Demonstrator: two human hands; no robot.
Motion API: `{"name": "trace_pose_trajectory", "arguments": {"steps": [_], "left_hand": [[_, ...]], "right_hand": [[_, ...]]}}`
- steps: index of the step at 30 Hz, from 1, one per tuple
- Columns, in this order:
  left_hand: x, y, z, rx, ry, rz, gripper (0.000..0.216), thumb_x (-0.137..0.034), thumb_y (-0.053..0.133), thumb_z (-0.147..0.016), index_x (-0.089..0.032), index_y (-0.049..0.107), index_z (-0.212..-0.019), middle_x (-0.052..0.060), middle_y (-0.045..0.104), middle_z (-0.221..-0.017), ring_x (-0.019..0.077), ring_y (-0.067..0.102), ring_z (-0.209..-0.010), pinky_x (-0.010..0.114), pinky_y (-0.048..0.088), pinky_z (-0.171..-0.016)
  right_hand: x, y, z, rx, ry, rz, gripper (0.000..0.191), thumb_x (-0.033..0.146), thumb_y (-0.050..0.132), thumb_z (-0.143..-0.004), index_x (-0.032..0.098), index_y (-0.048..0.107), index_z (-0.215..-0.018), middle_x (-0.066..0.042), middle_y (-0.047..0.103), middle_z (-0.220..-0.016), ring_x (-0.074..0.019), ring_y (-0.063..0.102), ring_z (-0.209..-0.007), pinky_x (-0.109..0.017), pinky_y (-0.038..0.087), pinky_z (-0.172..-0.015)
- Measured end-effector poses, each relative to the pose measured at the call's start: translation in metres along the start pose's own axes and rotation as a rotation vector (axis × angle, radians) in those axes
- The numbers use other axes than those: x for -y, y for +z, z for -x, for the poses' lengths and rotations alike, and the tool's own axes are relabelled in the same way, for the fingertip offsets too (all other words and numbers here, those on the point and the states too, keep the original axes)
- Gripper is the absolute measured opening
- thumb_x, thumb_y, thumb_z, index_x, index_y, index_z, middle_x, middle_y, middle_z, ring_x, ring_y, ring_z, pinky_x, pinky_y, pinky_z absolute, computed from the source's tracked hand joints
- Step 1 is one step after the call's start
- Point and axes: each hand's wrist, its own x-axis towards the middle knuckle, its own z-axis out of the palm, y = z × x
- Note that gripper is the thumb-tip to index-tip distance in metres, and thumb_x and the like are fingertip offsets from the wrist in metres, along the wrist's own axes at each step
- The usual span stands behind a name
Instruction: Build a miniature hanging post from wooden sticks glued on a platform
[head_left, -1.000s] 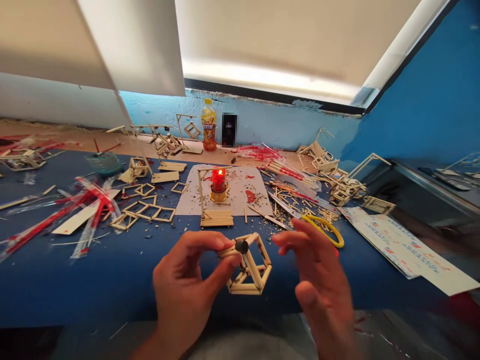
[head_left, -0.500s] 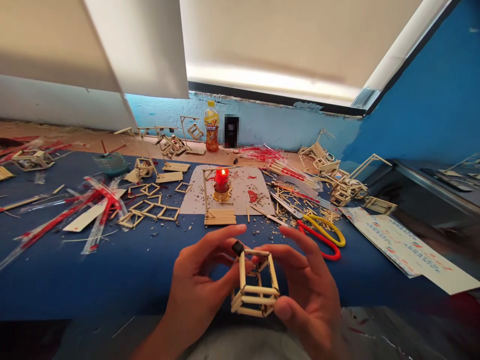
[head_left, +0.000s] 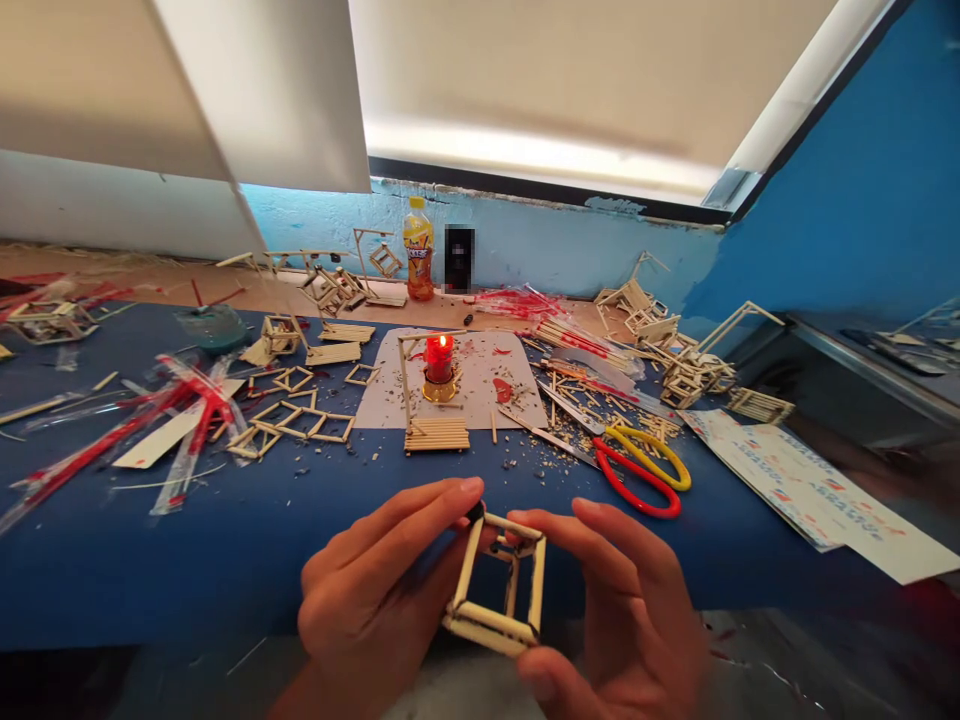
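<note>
A small cube-shaped frame of pale wooden sticks (head_left: 469, 566), dark at its joints, is held in the air between my two hands at the table's near edge. My left hand (head_left: 379, 580) grips its left side, with a fingertip at the black lump (head_left: 475, 511) on the top left corner. The left thumb is largely hidden. On the other side my right hand (head_left: 634, 590) pinches the frame, thumb at the lower right corner and index finger at the top edge. Beyond them stands a lit red candle (head_left: 440, 358) on a small gold holder.
Scissors (head_left: 637, 462) with red and yellow handles lie ahead of my right hand. A stick platform with a post (head_left: 436, 434) stands before the candle. Flat stick frames (head_left: 300, 420) and red-and-clear plastic wrappers (head_left: 196, 410) lie left. A drink bottle (head_left: 418, 250) stands behind.
The cube frame has tilted and moved slightly down and left in my hands. The left fingers have come over the black lump.
</note>
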Motion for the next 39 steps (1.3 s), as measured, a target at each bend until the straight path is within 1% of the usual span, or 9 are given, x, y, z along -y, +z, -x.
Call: {"name": "trace_pose_trajectory", "arguments": {"steps": [4,10,16,21,26,28,31,36,39], "left_hand": [[0.005,0.0,0.002,-0.003,0.042,-0.025,0.035,-0.007,0.08,-0.088,-0.027,0.081,-0.117,-0.004,0.084,-0.114,0.012,0.081,-0.085,0.014,0.064,-0.081],[0.005,0.003,0.001,-0.011,0.001,0.016,0.038,-0.006,0.082,-0.086,-0.03,0.081,-0.116,-0.006,0.084,-0.112,0.012,0.081,-0.085,0.017,0.065,-0.083],[0.01,0.003,-0.007,0.008,-0.101,0.129,0.04,-0.009,0.086,-0.084,-0.035,0.082,-0.113,-0.009,0.084,-0.106,0.0069,0.077,-0.076,0.012,0.063,-0.074],[0.012,0.001,-0.017,0.106,-0.305,0.297,0.064,-0.022,0.087,-0.086,-0.049,0.065,-0.14,-0.009,0.083,-0.11,0.0082,0.078,-0.076,0.014,0.065,-0.075],[0.019,-0.012,-0.025,0.142,-0.386,0.333,0.049,-0.036,0.073,-0.099,-0.046,0.06,-0.145,-0.003,0.079,-0.124,0.0149,0.078,-0.095,0.022,0.065,-0.083],[0.021,-0.013,-0.025,0.262,-0.414,0.328,0.053,-0.04,0.079,-0.093,-0.042,0.063,-0.144,0.0,0.075,-0.133,0.0196,0.076,-0.107,0.024,0.065,-0.087],[0.022,-0.006,-0.02,0.451,-0.471,0.342,0.066,-0.037,0.089,-0.082,-0.038,0.064,-0.143,0.003,0.071,-0.142,0.0249,0.072,-0.12,0.029,0.061,-0.099],[0.026,0.01,-0.018,0.381,-0.603,0.369,0.051,-0.028,0.089,-0.082,-0.034,0.072,-0.129,0.001,0.079,-0.124,0.0206,0.077,-0.103,0.028,0.062,-0.094],[0.032,0.011,-0.021,0.36,-0.618,0.317,0.053,-0.028,0.095,-0.074,-0.033,0.074,-0.122,-0.001,0.08,-0.12,0.0215,0.077,-0.104,0.027,0.061,-0.092]], "right_hand": [[0.011,0.007,0.003,-0.023,0.079,-0.007,0.064,0.064,0.077,-0.086,0.041,0.057,-0.142,-0.004,0.076,-0.123,-0.0302,0.075,-0.115,-0.044,0.057,-0.105],[0.006,0.002,0.003,0.018,0.093,-0.006,0.068,0.062,0.079,-0.086,0.041,0.053,-0.145,-0.006,0.076,-0.127,-0.0344,0.074,-0.117,-0.052,0.056,-0.106],[-0.016,-0.009,-0.008,0.192,0.074,-0.092,0.094,0.059,0.092,-0.073,0.034,0.048,-0.152,-0.01,0.078,-0.126,-0.0363,0.074,-0.116,-0.05,0.06,-0.102],[-0.019,-0.006,-0.017,0.18,0.242,-0.339,0.075,0.047,0.09,-0.08,0.038,0.054,-0.145,-0.006,0.075,-0.129,-0.0295,0.075,-0.114,-0.044,0.059,-0.103],[-0.023,-0.003,-0.033,0.11,0.33,-0.514,0.071,0.035,0.094,-0.075,0.039,0.059,-0.137,-0.003,0.069,-0.122,-0.0251,0.073,-0.11,-0.035,0.063,-0.091],[-0.027,-0.002,-0.041,0.161,0.331,-0.597,0.072,0.031,0.094,-0.076,0.04,0.058,-0.137,-0.002,0.069,-0.115,-0.0242,0.073,-0.108,-0.033,0.064,-0.085],[-0.032,0.002,-0.05,0.246,0.37,-0.69,0.075,0.029,0.093,-0.076,0.041,0.055,-0.14,-0.001,0.069,-0.115,-0.0258,0.073,-0.111,-0.036,0.064,-0.087],[-0.046,0.003,-0.053,0.262,0.421,-0.54,0.082,0.035,0.095,-0.074,0.041,0.052,-0.144,-0.002,0.068,-0.123,-0.0275,0.071,-0.118,-0.04,0.06,-0.098],[-0.057,-0.004,-0.053,0.297,0.402,-0.367,0.082,0.035,0.092,-0.079,0.042,0.049,-0.148,-0.004,0.069,-0.13,-0.0281,0.068,-0.127,-0.041,0.054,-0.11]]}}
